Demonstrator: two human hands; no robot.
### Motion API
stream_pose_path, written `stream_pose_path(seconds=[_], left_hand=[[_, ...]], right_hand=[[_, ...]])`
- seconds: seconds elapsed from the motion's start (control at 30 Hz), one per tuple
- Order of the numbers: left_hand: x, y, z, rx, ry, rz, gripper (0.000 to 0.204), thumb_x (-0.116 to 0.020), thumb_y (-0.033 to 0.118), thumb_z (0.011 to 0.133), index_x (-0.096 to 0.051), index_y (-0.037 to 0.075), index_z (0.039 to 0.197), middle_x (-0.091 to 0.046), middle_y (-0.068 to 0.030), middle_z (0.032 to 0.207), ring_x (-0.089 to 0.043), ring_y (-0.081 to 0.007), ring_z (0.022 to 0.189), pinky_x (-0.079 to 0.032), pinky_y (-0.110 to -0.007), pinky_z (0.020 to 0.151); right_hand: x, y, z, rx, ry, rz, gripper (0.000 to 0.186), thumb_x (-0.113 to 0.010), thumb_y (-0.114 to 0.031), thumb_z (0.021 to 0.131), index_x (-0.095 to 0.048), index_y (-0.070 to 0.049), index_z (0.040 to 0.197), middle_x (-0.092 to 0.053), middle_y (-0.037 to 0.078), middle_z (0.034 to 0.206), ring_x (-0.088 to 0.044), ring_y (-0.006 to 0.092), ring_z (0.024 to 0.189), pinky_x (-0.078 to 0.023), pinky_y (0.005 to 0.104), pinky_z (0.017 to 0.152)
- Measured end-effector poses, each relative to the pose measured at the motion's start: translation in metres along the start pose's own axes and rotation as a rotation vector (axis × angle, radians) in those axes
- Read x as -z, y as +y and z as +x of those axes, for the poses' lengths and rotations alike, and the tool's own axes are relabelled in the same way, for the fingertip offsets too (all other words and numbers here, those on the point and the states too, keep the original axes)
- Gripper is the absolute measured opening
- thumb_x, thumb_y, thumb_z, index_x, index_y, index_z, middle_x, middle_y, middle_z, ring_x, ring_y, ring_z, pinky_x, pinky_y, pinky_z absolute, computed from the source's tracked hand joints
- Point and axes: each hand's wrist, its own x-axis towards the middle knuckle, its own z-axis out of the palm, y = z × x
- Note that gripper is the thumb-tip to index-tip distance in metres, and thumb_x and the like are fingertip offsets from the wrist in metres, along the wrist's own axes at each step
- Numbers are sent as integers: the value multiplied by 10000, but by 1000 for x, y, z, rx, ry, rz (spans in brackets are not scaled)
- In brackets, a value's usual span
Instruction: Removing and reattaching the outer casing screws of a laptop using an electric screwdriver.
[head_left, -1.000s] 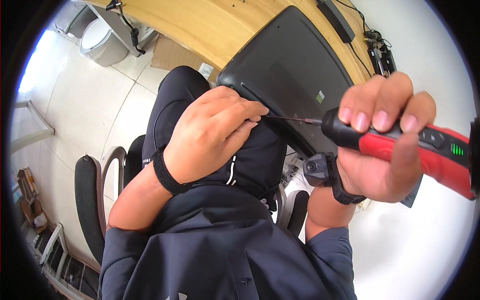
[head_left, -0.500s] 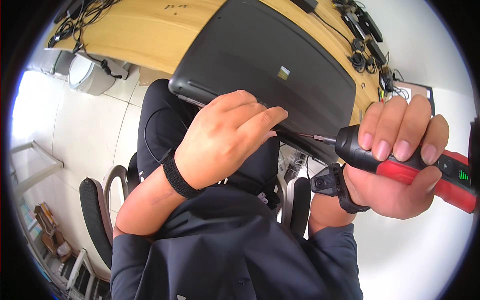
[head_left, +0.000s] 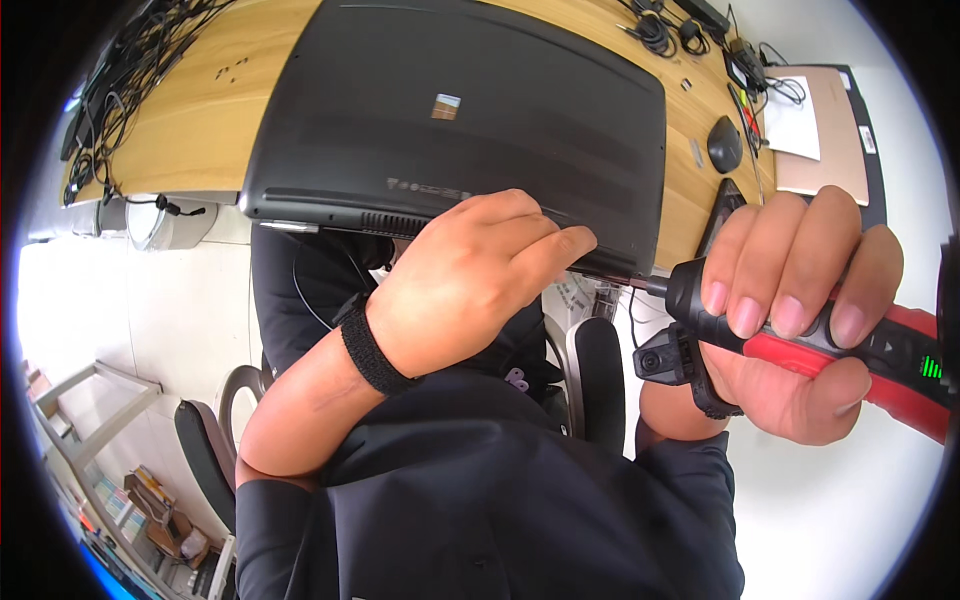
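A black laptop [head_left: 520, 120] lies underside up, its near edge jutting past the table toward my lap. My left hand [head_left: 480, 255] is closed at that near edge, fingers bent over it beside the vent slots; its thumb is hidden. In my right hand [head_left: 790, 290] is a red and black cordless screwdriver [head_left: 690, 295], fingers wrapped round its body. Its thin bit points left at the laptop's near right corner. Whether the bit touches a screw there, I cannot tell. Green bars are lit on the screwdriver's body.
The wooden table [head_left: 200, 130] carries several small screws [head_left: 232, 70] at left and tangled cables [head_left: 105, 125] at its far left. On the right are a black mouse [head_left: 724, 144], a white sheet [head_left: 792, 118] and more cables [head_left: 655, 35]. Chair armrests [head_left: 600, 390] flank my lap.
In the picture, the laptop and table have shifted left and turned, bringing the mouse and white sheet into fuller view. The screwdriver's bit now points nearer the laptop's right corner. Both hands keep their hold.
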Motion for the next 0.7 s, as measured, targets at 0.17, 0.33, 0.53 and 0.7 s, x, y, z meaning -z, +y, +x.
stream_pose_path(seconds=[0.17, 0.33, 0.53, 0.7], left_hand=[[-16, 0, 14, -20, -82, -31, 380, -792, 23, 746, -686, -3, 1110, -699, -117, 905, -652, -322, 850, -545, -417, 792], [-22, -1, 23, -9, -115, -81, 354, -775, 12, 763, -682, -4, 1104, -693, -125, 894, -648, -333, 851, -542, -417, 803], [-28, -1, 23, 5, -149, -114, 346, -755, -3, 767, -673, -5, 1103, -695, -120, 924, -640, -346, 864, -531, -425, 828], [-30, -3, 21, 7, -167, -113, 350, -747, -9, 762, -671, -1, 1103, -699, -113, 978, -638, -348, 889, -527, -423, 839]], right_hand=[[16, -5, -18, 3, 15, -8, 321, -718, -402, 965, -488, -182, 1012, -535, 15, 952, -570, 143, 819, -471, 290, 729], [16, -8, -18, -55, 27, -42, 344, -733, -417, 952, -489, -185, 1025, -537, 8, 959, -578, 146, 813, -484, 291, 719], [8, -3, -25, -78, 126, -62, 350, -736, -396, 950, -471, -184, 1039, -538, 25, 969, -576, 156, 804, -495, 297, 722], [5, -1, -31, -158, 193, -126, 338, -729, -365, 956, -458, -178, 1032, -533, 40, 969, -567, 166, 794, -490, 301, 720]])
